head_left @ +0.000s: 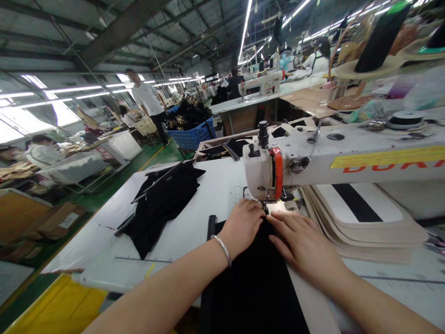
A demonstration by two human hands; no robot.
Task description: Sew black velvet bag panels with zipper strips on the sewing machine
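Both hands are at the needle area of a white sewing machine (267, 171). My left hand (243, 225), with a silver bracelet at the wrist, has its fingers curled on the far end of a black fabric piece (257, 287), close to the presser foot. What its fingertips pinch is partly hidden. My right hand (302, 236) lies flat with fingers stretched along the fabric's right side, over a pale backing panel (309, 301). A dark strip (211, 227) edges the black fabric on the left. The lamp lights the spot beside the needle.
Black fabric pieces (170, 195) lie on the white table to the left. A stack of pale panels with a black stripe (365, 218) sits right, under the machine arm. Beyond are a blue crate (193, 137), a thread cone (378, 41) and a standing person (148, 99).
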